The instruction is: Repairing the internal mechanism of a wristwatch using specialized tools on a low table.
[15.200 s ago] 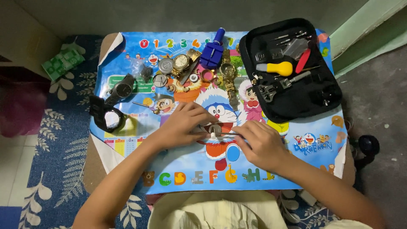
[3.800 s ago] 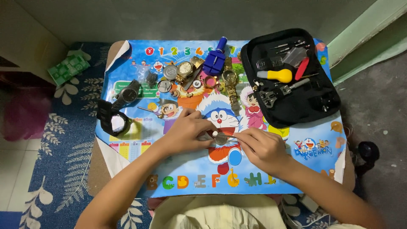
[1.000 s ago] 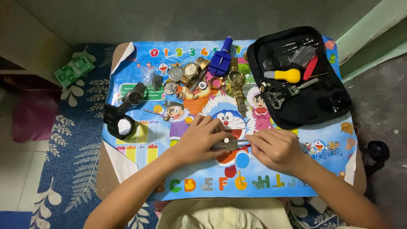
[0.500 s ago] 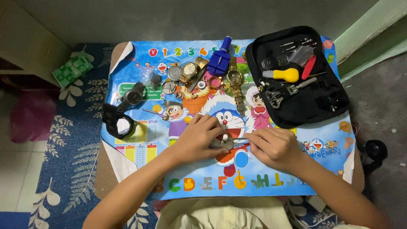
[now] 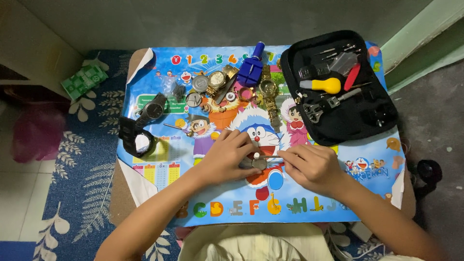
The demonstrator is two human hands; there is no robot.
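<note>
Watch case (image 5: 259,163) pinched in left hand (image 5: 227,157) fingertips; right hand (image 5: 311,166) at three o'clock, fingers closed on thin tool lying crosswise toward it.

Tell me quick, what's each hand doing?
Left hand: closed on the small round silver watch case.
Right hand: fingers curled, touching that case; holding anything cannot be told.

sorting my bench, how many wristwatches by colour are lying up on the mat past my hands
black wristwatches: 2
gold wristwatches: 2
total: 4
The small round piece between left hand and right hand is not counted.
</note>
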